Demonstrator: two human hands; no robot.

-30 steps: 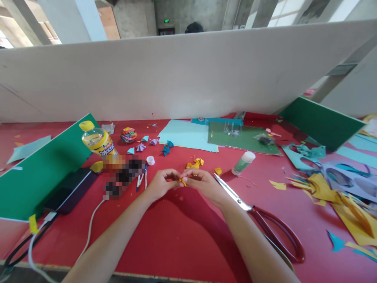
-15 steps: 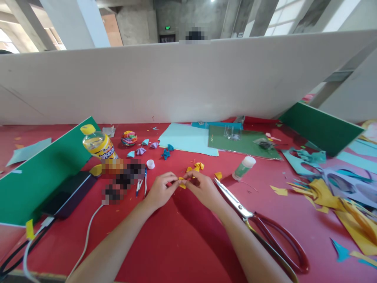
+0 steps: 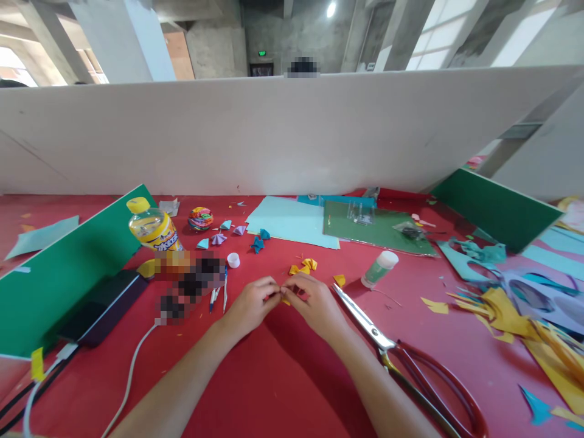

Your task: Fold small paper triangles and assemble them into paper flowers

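My left hand [image 3: 250,304] and my right hand [image 3: 312,303] meet fingertip to fingertip over the red table [image 3: 274,377]. Between them they pinch a small folded yellow paper piece [image 3: 285,300], mostly hidden by the fingers. Both hands are closed on it. Just beyond the hands lie more folded yellow paper pieces [image 3: 305,266] and a small yellow scrap [image 3: 339,280]. Large red-handled scissors [image 3: 401,359] lie to the right of my right wrist, blades pointing toward the hands.
A glue stick [image 3: 378,269] lies right of the yellow pieces. A yellow drink bottle [image 3: 152,228], a phone [image 3: 103,304] with a cable, pens [image 3: 218,291], a rubber-band ball [image 3: 200,218], small folded papers [image 3: 257,243], paper sheets [image 3: 292,222], green dividers [image 3: 495,207] and paper offcuts [image 3: 511,304] surround the hands.
The view has tilted up a little, so everything sits lower in the picture. My fingers have drawn closer together around the yellow paper piece, hiding more of it.
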